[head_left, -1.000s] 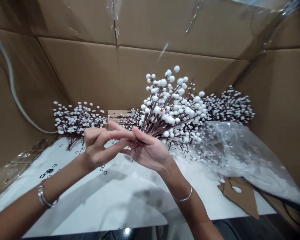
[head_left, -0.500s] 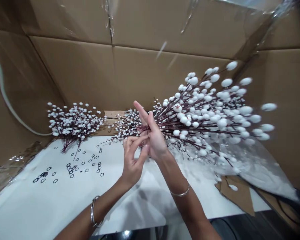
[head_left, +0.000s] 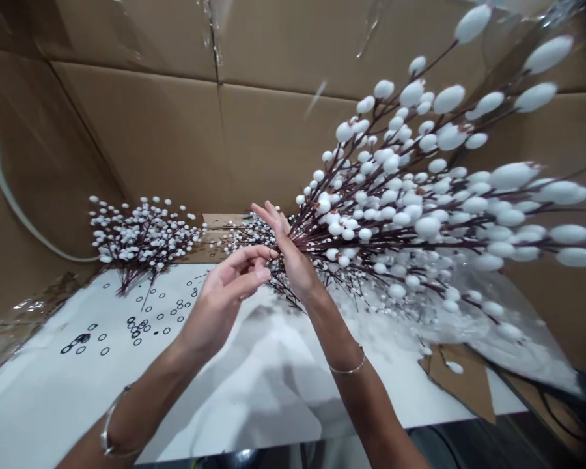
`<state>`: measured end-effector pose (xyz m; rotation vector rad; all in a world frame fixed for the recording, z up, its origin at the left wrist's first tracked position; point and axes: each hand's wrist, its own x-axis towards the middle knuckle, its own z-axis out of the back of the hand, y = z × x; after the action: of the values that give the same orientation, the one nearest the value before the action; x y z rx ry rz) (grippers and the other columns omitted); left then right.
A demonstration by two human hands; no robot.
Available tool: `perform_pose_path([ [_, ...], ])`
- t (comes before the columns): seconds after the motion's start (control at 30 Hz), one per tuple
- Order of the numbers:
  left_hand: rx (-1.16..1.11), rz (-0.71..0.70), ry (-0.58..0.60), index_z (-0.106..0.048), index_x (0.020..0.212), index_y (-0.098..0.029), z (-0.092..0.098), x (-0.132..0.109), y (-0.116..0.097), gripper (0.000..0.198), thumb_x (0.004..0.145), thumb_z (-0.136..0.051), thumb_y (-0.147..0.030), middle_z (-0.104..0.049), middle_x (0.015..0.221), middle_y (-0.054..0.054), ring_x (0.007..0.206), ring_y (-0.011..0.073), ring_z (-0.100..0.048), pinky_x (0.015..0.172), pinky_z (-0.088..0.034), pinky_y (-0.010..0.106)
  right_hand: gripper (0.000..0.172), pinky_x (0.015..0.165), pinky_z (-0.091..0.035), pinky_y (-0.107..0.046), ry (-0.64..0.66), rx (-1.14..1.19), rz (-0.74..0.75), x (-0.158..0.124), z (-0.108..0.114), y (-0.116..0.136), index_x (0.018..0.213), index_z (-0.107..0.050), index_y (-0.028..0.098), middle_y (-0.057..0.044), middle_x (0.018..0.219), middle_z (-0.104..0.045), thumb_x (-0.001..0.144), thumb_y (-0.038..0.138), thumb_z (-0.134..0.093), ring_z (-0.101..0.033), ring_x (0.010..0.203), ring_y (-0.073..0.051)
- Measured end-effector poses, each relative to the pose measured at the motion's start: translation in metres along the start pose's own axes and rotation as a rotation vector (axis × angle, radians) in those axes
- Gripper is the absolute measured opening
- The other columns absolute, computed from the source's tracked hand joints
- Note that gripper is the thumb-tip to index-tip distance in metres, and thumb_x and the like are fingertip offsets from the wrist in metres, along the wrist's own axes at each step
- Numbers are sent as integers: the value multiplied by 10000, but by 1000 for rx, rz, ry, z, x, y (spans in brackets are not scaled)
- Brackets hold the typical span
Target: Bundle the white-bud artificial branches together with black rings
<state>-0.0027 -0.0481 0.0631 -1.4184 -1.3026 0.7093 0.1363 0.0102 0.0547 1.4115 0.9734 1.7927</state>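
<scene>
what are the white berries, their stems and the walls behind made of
Berries: matte white, likely foam or plastic, going by the uniform oval shapes. Stems: dark maroon, thin and stiff, probably coated wire or plastic. Walls: brown cardboard, with fold lines and clear tape.

We cannot see where the stems of the berry bunch [head_left: 410,208] meet: the right hand [head_left: 295,264] turns its back to us and hides its grip on them. The bunch's far sprigs run off the top and right edges, and the berries there are blurred. Whether the left hand [head_left: 219,299] pinches anything between its fingertips [head_left: 264,273] is too small for us to tell. The right hand also covers part of a second bunch [head_left: 247,238] behind it. The small black rings [head_left: 141,326] on the table [head_left: 254,397] are too tiny to make out further. The bottom edge cuts off both forearms.
</scene>
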Motion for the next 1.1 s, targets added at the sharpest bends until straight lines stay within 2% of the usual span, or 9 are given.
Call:
perform_pose_path([
  [0.07,136,27,15,-707,958,-200,8,7,-11,205,800,-722,-330,-500,779,5,628,93,-371,552,-309,230,484,1242,30,-392,21,11,0,-2,-2,4,1371,-563,349,92,1585,-340,1010,543,-306,-107,1523,-142],
  [0.17,375,-5,63,-678,824,-192,17,18,-27,189,779,-744,-363,-558,809,24,709,131,-464,628,-375,262,464,1249,-75,-357,82,97,-45,-4,-5,10,1332,-606,305,56,1563,-391,1008,516,-348,-185,1507,-137],
  [0.37,729,-171,312,-658,747,-195,26,27,-52,172,813,-704,-347,-640,941,59,957,218,-553,857,-425,365,569,1235,-173,-422,97,238,-199,-8,-10,12,1448,-486,264,-15,1565,-392,951,541,-457,-309,1469,-197],
  [0.53,549,-23,364,-647,783,-191,29,24,-52,152,838,-687,-327,-644,920,56,892,195,-574,815,-448,348,551,1234,-168,-437,136,246,-245,-9,-10,10,1419,-521,257,-15,1585,-354,944,530,-462,-287,1477,-204],
  [0.63,415,56,311,-661,785,-196,31,24,-46,146,821,-708,-329,-656,985,60,894,183,-578,807,-461,332,443,1230,-185,-432,169,243,-210,-7,-9,9,1293,-634,276,6,1523,-458,944,498,-476,-327,1457,-204],
  [0.77,307,152,233,-698,751,-193,34,32,-38,179,804,-706,-364,-669,894,76,714,161,-544,628,-447,298,354,1198,-264,-448,186,282,-171,-3,-10,4,1197,-685,293,18,1389,-598,941,433,-482,-449,1369,-214],
  [0.83,272,168,230,-737,787,-191,35,38,-34,183,806,-693,-368,-685,896,99,718,177,-557,590,-438,295,354,1181,-295,-429,165,301,-177,-2,-10,-1,1189,-686,283,15,1352,-625,941,414,-470,-484,1333,-212],
  [0.97,258,150,346,-763,999,-199,40,50,-31,305,860,-617,-428,-702,1015,137,904,237,-621,648,-473,311,347,1144,-336,-399,115,339,-221,1,-7,-13,1141,-703,238,-16,1250,-677,902,344,-475,-531,1263,-215],
  [1.1,458,19,528,-755,1048,-233,45,57,-36,297,881,-604,-427,-687,1128,127,1058,267,-605,797,-484,345,313,1091,-382,-448,125,371,-347,2,-3,-15,1082,-716,230,-38,1177,-691,856,325,-522,-584,1098,-229],
])
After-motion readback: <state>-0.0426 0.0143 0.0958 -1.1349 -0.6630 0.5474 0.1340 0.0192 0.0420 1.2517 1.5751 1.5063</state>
